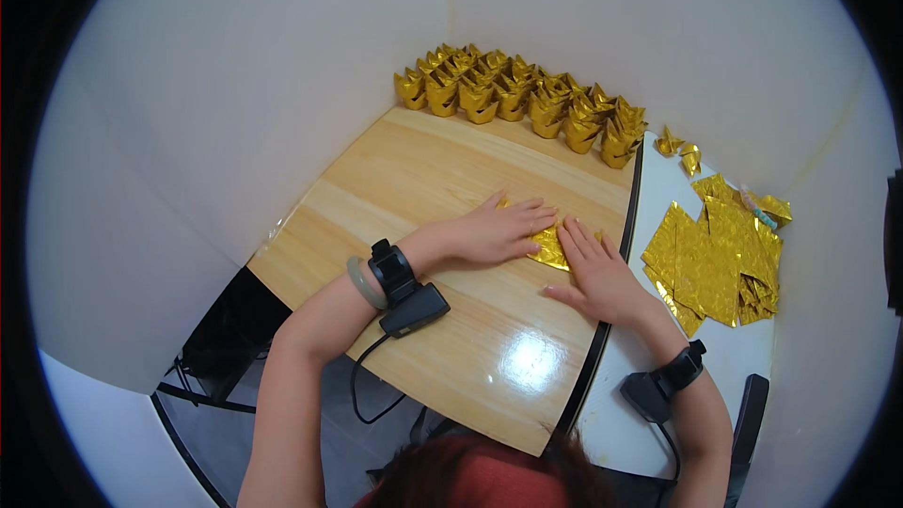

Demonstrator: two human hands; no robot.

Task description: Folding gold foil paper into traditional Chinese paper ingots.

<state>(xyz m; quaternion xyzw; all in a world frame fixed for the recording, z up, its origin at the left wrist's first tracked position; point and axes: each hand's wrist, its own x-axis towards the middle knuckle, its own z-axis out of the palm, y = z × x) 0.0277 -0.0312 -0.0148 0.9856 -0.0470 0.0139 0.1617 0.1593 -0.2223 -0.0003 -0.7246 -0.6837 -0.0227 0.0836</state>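
Note:
A piece of gold foil paper (549,250) lies flat on the wooden tabletop (423,169), mostly covered by both hands. My left hand (503,229) rests palm down over its left part, fingers stretched out. From the right, my right hand (599,277) presses on the other end, fingers extended and the thumb apart on the wood. Between the two hands a shiny strip of the foil shows; how it is folded beneath them is hidden.
Several folded gold foil ingots (480,99) stand in rows along the back edge. On the white surface at right lies a pile of gold foil sheets (720,254) with a beaded string (762,214), near two small folded gold pieces (690,159). White walls enclose the back and sides.

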